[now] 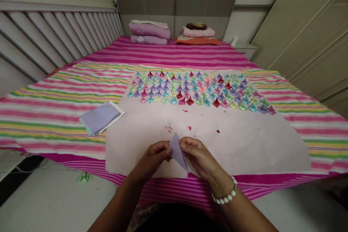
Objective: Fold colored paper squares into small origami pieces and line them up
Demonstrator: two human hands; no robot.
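Observation:
A folded sheet of purple paper [177,152], triangular in outline, stands between my two hands near the front edge of the bed. My left hand [158,154] pinches its left side between thumb and fingers. On the other side my right hand [196,151], with a white beaded bracelet at the wrist, grips the right edge. Beneath them lies a large pale pink sheet [252,141]. Rows of small folded paper pieces [186,88] in many colours cover its far part. Off to the left rests a stack of square paper [99,117], purple on top.
Several red scraps [189,128] dot the pale sheet. A striped bedspread [54,108] spreads around it. Folded bedding [149,32] and a second pile [198,34] sit by the headboard [174,9]. A railing [59,40] borders the left side. Green paper [85,177] lies on the floor.

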